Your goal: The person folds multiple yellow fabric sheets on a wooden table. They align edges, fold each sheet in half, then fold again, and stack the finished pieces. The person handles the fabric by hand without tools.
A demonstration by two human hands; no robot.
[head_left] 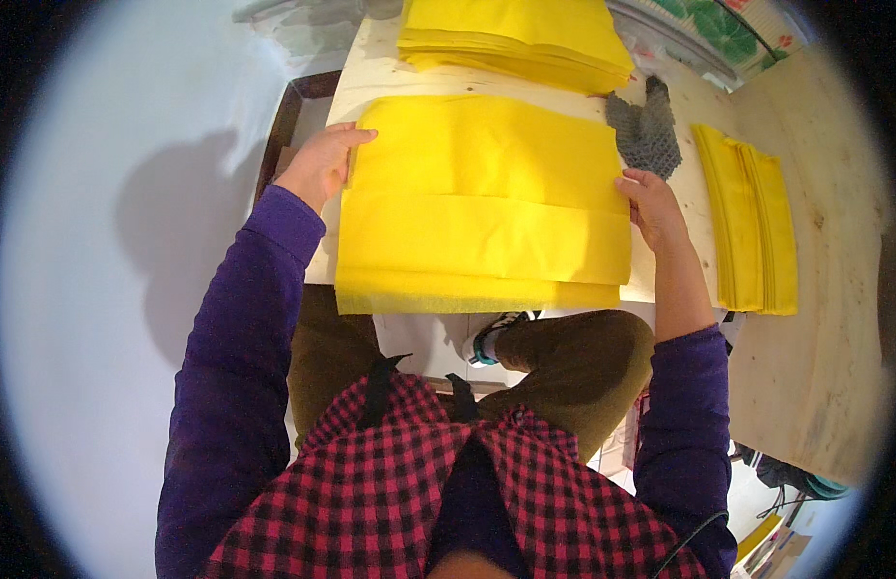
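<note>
A wide yellow fabric sheet [467,159], with a fold line running across its middle, lies in front of me on a pale wooden table. Its lower layers reach past the table's near edge. My left hand [325,164] grips the sheet's left side near the far corner, thumb on top and fingers underneath. At the right side my right hand [652,205] pinches the edge, about halfway down. The fingers under the cloth are partly hidden on both hands.
Behind the sheet sits a stack of yellow fabric [515,43]. A grey knitted item [646,130] lies right of it. Folded yellow pieces [749,222] are piled at the right, beside an upright wooden panel [824,251]. A white wall [91,289] stands at the left.
</note>
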